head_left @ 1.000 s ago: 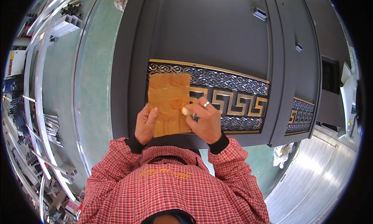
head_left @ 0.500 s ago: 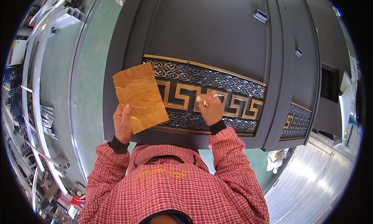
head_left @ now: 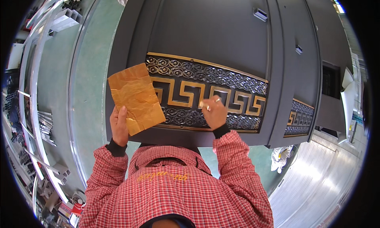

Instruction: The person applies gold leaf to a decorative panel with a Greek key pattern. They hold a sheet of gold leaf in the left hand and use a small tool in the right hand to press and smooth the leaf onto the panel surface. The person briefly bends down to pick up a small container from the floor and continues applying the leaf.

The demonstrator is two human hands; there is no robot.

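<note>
My left hand [head_left: 119, 125] grips the lower left edge of a creased gold-coloured sheet [head_left: 136, 97], thumb on top. The sheet covers the left end of a decorative panel. My right hand [head_left: 215, 116] is closed, its fingertips pinching a small pale wad [head_left: 204, 105] too blurred to name exactly. It is over the gold raised key pattern [head_left: 190, 94], near the middle of the panel. Embossed dark bands of swirling clouds [head_left: 221, 74] run above and below the pattern, with thin gold borders. The panel is set in a large dark grey door [head_left: 206, 26].
A second dark door part with a similar ornament [head_left: 299, 119] lies to the right. Small metal fittings [head_left: 260, 14] stand out from the doors. On the left are metal rails [head_left: 35, 81] and bundled tubes [head_left: 67, 19]. Ribbed translucent sheeting [head_left: 316, 180] covers the lower right.
The gold-coloured sheet and my left hand have shifted slightly left. My right hand stays closed by the key pattern, a little lower against it. The whole view has shifted slightly.
</note>
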